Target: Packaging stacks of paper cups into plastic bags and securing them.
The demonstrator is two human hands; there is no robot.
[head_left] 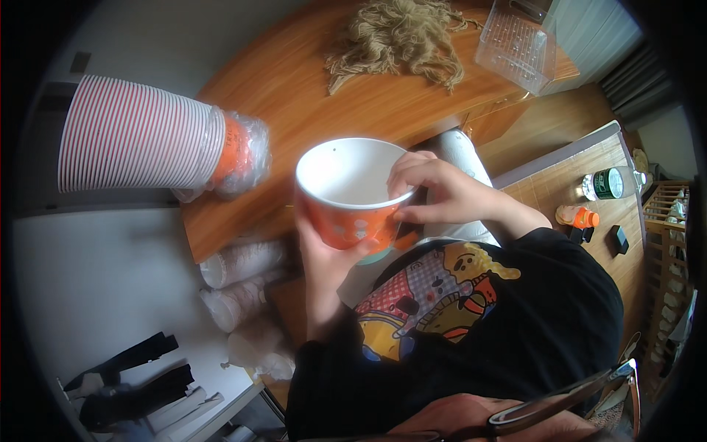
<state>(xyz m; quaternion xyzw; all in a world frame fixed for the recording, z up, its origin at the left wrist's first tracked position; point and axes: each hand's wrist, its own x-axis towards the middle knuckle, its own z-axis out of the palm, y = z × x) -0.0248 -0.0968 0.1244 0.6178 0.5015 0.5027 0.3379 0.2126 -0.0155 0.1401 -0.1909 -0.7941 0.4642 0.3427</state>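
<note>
A large orange paper tub [346, 225] with a white rim and white inside is held up in front of my chest, its mouth tilted up and away from me. My left hand [324, 261] wraps the tub's lower left side, the thumb lying across the orange wall. At the right rim, my right hand [434, 188] has its fingers bent over the edge and its thumb against the outer wall. A small dark speck shows on the inner white wall. The fingertips of my right hand inside the tub are partly hidden.
A long nested stack of tubs [140, 136], partly in clear plastic, lies left on the wooden table [294, 96]. Beige yarn [405, 40] and a clear plastic basket [518, 46] sit at the back. On the right surface are a water bottle [607, 184] and an orange-capped bottle [579, 217].
</note>
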